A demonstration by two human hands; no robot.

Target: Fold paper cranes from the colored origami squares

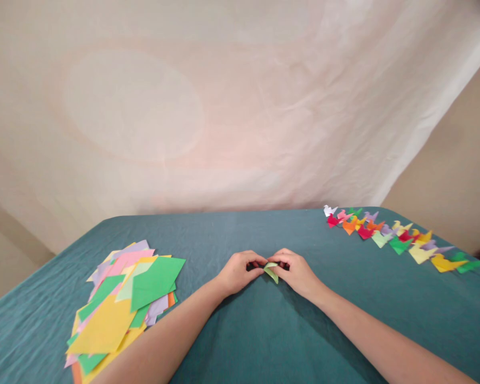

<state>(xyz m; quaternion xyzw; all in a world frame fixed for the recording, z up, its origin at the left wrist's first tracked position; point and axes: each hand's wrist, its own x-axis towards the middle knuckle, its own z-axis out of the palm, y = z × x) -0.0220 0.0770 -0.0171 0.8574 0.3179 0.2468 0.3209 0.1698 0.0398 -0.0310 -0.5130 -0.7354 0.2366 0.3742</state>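
Observation:
My left hand (240, 271) and my right hand (294, 271) meet at the middle of the table, both pinching a small, partly folded piece of light green paper (271, 271). The fingers of each hand are curled and pressed on the paper from either side. The paper rests just above the teal tablecloth (264, 330). Both forearms reach in from the bottom edge of the view.
A loose pile of coloured paper squares (122, 298) lies at the left, green and yellow on top. A row of several folded paper figures (400, 237) in mixed colours runs along the right rear of the table. A pale cloth backdrop (224, 106) hangs behind.

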